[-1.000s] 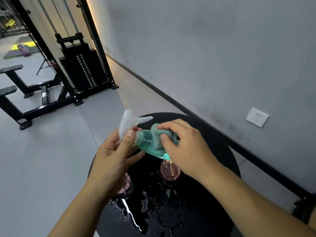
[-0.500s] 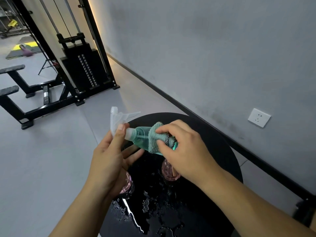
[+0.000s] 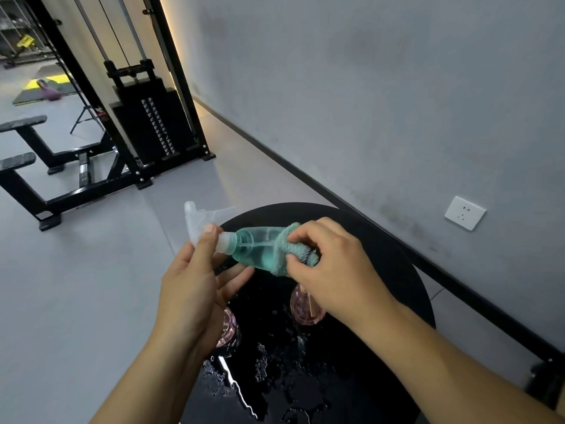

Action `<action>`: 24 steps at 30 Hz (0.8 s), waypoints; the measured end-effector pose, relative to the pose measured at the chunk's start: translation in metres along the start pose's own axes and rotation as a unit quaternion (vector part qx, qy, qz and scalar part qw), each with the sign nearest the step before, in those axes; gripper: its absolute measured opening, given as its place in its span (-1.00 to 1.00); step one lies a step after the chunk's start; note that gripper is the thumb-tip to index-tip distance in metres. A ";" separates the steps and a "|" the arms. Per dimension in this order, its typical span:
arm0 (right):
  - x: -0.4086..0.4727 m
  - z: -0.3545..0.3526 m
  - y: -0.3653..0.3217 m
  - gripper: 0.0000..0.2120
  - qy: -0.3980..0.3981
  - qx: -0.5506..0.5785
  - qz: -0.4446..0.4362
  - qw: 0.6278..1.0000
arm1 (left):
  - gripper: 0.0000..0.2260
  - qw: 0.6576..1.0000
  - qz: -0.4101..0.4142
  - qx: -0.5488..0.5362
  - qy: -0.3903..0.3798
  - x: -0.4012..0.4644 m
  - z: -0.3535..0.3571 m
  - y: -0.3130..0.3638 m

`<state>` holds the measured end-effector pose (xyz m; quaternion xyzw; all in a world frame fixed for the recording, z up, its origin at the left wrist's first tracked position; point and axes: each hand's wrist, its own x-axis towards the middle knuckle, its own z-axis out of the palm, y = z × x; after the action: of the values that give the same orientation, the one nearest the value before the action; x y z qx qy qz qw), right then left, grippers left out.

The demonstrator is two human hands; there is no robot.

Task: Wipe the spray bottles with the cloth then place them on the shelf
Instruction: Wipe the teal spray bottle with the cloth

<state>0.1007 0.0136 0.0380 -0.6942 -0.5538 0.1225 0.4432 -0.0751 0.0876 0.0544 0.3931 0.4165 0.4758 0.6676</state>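
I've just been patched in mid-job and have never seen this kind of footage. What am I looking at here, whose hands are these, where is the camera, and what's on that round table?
There is no machine here: a person works with bare hands, and the one camera sits on their head, looking forward and down. The left hand holds a teal spray bottle by its clear trigger head, lying sideways above a round black table. The right hand pinches a teal cloth wrapped around the bottle's lower end. On the wet table stand two pink bottles, partly hidden by the hands. Behind is a gym weight machine, and a wall socket on the right. No shelf is in view.
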 end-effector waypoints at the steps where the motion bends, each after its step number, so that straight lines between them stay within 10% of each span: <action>1: 0.003 -0.003 0.004 -0.85 0.004 -0.001 0.027 1.000 | -0.82 1.000 0.001 -0.001 0.005 0.000 -0.001 0.000; 15: -0.002 0.011 -0.017 -0.77 0.016 -0.053 -0.125 0.991 | -0.80 0.999 0.005 0.040 -0.032 -0.007 0.010 -0.009; 24: 0.003 -0.007 0.007 -0.83 0.002 -0.025 -0.010 1.000 | -0.81 0.999 0.019 0.045 0.005 0.003 -0.001 0.000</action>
<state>0.1109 0.0130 0.0379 -0.6998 -0.5627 0.1027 0.4279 -0.0756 0.0902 0.0534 0.4283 0.4336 0.4707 0.6380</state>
